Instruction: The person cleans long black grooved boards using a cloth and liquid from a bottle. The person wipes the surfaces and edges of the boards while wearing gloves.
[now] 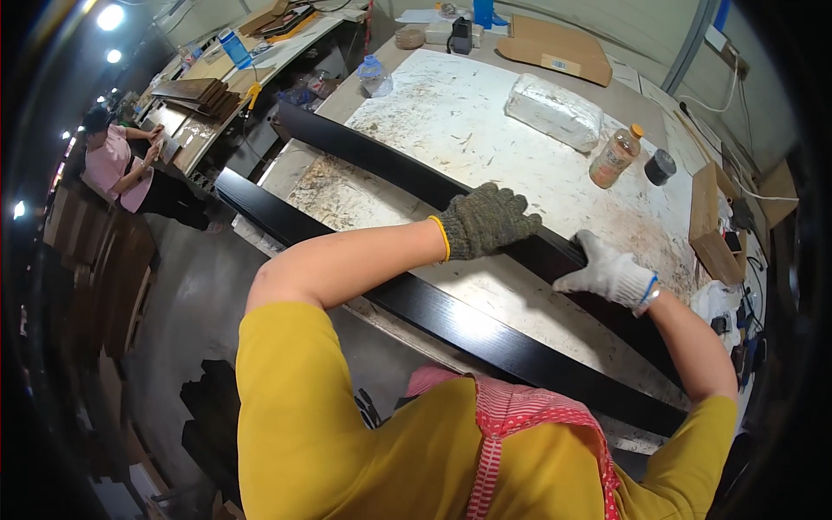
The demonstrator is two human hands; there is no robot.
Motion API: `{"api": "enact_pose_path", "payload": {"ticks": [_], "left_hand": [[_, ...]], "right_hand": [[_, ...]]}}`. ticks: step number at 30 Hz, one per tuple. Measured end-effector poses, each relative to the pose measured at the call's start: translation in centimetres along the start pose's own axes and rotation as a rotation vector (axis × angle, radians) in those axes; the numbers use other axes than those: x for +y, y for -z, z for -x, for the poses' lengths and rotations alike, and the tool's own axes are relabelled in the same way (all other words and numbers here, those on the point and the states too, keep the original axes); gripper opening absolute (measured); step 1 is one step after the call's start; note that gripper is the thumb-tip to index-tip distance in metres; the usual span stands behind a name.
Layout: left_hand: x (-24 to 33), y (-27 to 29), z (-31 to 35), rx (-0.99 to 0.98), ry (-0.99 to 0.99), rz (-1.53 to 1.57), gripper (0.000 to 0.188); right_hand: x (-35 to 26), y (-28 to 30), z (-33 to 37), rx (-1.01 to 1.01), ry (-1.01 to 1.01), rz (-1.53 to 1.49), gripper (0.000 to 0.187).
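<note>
- Far black board (373, 158): lies lengthwise on the counter (459, 121), under both hands; angle presumably suits the reach of both arms.
- Left hand (490, 221), dark knitted glove: palm down across the board, fingers bent loosely toward the far edge; likely steadies it. Can't tell if it grips or only rests, undersides hidden.
- Right hand (607, 270), pale glove: grasping the same board across its width, thumb at far edge, fingers at near edge; probably to control that end.
- Hands near each other, perhaps to keep the worked stretch firm.
- Near black board (485, 329): along the counter's front edge, apart from the far one, untouched; seems kept within reach.
- Wrapped white block (555, 113), orange-capped bottle (617, 159), dark jar (660, 167): on the counter beyond the boards, likely out of the way.
- Gloves probably protect skin or the dark finish.
</note>
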State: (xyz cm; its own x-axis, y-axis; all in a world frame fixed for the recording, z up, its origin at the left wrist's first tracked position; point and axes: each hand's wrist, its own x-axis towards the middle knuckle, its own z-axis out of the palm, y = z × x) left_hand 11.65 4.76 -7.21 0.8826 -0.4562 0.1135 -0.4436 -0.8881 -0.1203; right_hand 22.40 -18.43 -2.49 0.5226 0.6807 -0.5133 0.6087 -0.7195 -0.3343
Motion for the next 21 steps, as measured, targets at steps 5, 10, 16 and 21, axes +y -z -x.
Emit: {"api": "enact_pose_path", "payload": {"ticks": [5, 10, 16, 21], "left_hand": [[-0.9, -3.3, -1.1, -0.108, 0.052, -0.018, 0.048], [-2.6, -3.8, -1.6, -0.220, 0.207, 0.043, 0.075], [-4.1, -5.2, -1.6, -0.516, 0.282, 0.166, 0.062], [-4.5, -5.7, -2.4, -0.434, 0.208, 0.040, 0.057]], "right_hand": [[0.1, -1.0, -2.4, 0.076, 0.007, 0.102, 0.078], [1.4, -4.4, -4.8, 0.174, 0.030, 0.238, 0.063], [2.0, -6.1, -4.8, 0.269, 0.077, 0.172, 0.062], [3.0, -5.5, -5.5, 0.284, 0.107, 0.205, 0.062]]}}
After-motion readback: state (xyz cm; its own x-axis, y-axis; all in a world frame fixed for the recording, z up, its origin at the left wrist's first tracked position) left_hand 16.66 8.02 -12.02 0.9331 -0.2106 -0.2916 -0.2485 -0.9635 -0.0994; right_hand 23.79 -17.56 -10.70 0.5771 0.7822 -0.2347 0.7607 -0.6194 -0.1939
